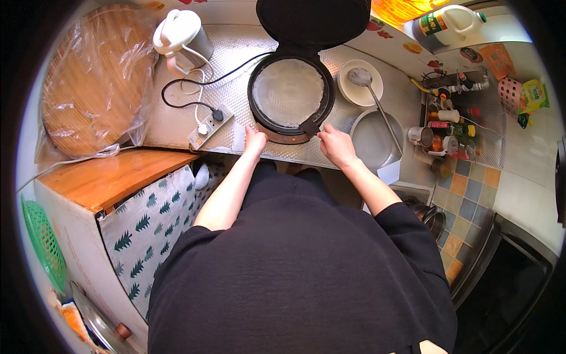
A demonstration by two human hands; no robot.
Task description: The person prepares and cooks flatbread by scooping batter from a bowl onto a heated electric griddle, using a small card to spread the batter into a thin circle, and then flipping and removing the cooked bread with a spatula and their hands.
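An electric griddle (pixel 328 107) stands with its black lid (pixel 313 22) raised at the back. A thin, pale round sheet of batter or pancake (pixel 289 93) covers most of its plate. My right hand (pixel 337 145) grips a black spatula or scraper (pixel 310 125), whose flat end lies over the plate's front right rim. At the front left of the griddle is my left hand (pixel 255 141), fingers curled, with nothing seen in it. Beside it lies a white paper or cloth (pixel 239 136). A small light glows on the griddle's front.
Right of the griddle are a white bowl (pixel 351 94) and a grey metal pan (pixel 376 137), with a long-handled ladle (pixel 376 99) across both. A power strip (pixel 211 127), an electric kettle (pixel 181 37) and a plastic-wrapped wooden board (pixel 95 82) are leftward. Several bottles (pixel 446 128) stand far right.
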